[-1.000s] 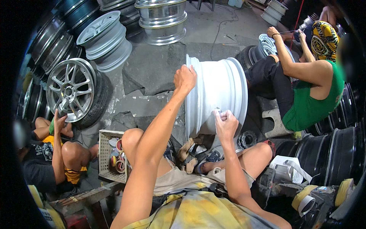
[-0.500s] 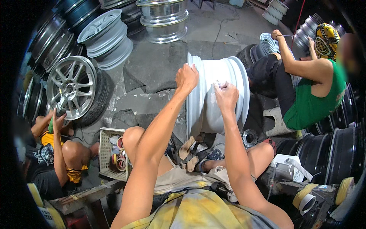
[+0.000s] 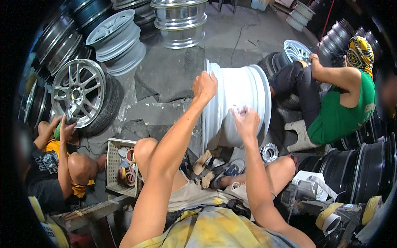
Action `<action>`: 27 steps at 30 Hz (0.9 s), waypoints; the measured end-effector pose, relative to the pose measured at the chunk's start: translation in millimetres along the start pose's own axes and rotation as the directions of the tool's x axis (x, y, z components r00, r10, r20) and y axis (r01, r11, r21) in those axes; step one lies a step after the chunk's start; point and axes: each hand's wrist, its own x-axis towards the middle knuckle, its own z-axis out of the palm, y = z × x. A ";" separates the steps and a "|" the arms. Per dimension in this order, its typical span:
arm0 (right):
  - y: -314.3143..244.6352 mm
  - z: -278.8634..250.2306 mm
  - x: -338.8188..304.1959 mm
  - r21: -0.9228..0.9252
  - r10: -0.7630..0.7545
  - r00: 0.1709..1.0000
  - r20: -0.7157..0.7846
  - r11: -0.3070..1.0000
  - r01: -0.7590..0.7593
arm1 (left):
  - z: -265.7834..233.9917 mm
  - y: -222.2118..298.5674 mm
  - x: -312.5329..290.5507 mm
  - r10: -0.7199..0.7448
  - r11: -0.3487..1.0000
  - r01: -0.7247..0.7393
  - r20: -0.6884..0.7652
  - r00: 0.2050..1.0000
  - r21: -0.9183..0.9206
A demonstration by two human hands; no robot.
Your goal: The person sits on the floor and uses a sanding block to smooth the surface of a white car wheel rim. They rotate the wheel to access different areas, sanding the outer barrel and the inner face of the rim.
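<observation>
White wheel rim (image 3: 241,89), left edge clamped in left hand (image 3: 205,87), lies under bunched right hand (image 3: 248,122)

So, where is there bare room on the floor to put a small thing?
The mat looks bare between the grey rims and the white rim, and so does the floor just right of the chrome stack. It is crowded in the basket of tape rolls and around the shoe on the white rim's near side.

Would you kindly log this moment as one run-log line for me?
left hand: curled over left edge of pale wheel | right hand: bunched at its outer surface | basket: left of wheel
</observation>
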 end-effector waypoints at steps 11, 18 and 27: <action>27.3 -34.4 -56.2 -0.188 0.067 0.982 0.178 0.982 -0.033 | -1.8 6.9 16.6 -0.031 0.999 0.033 0.058 0.998 -0.027; 14.8 -46.3 -30.7 0.275 0.041 0.997 0.062 0.960 -0.057 | 7.5 13.8 43.8 -0.027 0.998 0.024 0.059 0.998 0.053; 26.4 -30.9 -13.3 -0.166 -0.494 0.867 0.064 0.852 0.497 | 4.0 21.6 51.6 -0.077 0.995 0.072 0.064 0.995 0.071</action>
